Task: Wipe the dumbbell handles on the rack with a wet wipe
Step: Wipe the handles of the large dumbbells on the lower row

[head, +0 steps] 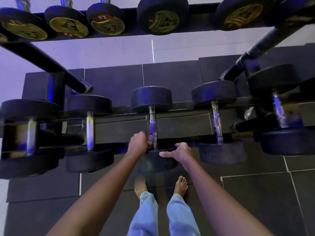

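Our arms stretched to the lower rack, where our left hand gripped a blurred wipe low on the middle handle and our right hand hung open just beside it, so we judged the job part-done, the neighbouring handles showing nothing either way.

Black round-headed dumbbells are being carried in a row on the lower tier of the dark rack, each lying with its chrome handle running front to back and one head at either end. The middle dumbbell is being shown with its handle bare along the far part, while the near end is being covered by a pale, blurred wet wipe gripped against it by the left hand. Upper dumbbells with yellow end labels are being held on the top tier.
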